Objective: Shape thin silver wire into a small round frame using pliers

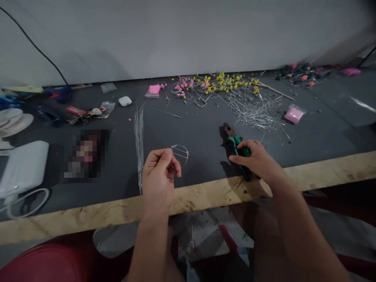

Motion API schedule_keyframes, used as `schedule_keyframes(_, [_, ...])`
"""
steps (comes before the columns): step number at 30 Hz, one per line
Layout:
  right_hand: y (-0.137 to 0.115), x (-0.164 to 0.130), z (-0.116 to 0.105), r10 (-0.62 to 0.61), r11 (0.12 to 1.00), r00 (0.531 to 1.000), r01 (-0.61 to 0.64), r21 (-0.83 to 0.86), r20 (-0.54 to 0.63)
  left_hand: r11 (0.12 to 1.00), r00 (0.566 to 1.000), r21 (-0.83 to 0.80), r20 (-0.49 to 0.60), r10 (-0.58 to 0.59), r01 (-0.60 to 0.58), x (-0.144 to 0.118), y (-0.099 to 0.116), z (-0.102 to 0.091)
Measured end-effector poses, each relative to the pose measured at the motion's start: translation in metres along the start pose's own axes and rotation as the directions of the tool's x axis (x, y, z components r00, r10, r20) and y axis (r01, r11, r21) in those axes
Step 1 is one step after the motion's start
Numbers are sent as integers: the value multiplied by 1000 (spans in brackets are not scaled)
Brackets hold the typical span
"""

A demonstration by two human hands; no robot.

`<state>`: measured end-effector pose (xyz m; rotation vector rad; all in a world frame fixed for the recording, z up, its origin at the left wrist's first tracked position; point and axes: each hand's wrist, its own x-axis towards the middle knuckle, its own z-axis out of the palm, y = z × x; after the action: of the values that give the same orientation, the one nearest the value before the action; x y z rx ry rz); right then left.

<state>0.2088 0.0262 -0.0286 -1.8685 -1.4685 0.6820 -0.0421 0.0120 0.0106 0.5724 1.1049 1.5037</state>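
Between thumb and forefinger, my left hand point(161, 166) pinches a small round wire frame point(187, 153) with thin wires running across it. The frame is held up over the front part of the table; my fingers hide its left edge. To the right, my right hand point(255, 158) has its thumb and fingers around the green-and-black handles of a pair of pliers point(232, 141). The pliers' dark jaws point away from me, and their handle ends reach the wooden table edge. Just left of my left hand lies a bundle of straight wires point(138, 137).
Yellow and pink beaded wire stems point(220, 83) lie along the wall, beside a loose wire pile point(255, 111). Pink clay packets point(294, 114) rest nearby. At left are a white power bank point(28, 166), an earbud case point(125, 101) and keys point(84, 114). A wooden edge point(202, 195) borders the table.
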Motion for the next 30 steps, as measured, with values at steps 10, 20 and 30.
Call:
schedule_keyframes(10, [-21,-21,-10,184,898,974,-223,380,135,997,997,-31,37,-66,68,4,2,-4])
schedule_keyframes(20, [-53,-55,-4,7,802,739,-407,437,674,998,999,-47,-4,-39,39,13,1,0])
schedule_keyframes(30, [-66,-64,-3,-149,818,671,-329,472,727,1000,999,-22,-40,11,-12,13,1,1])
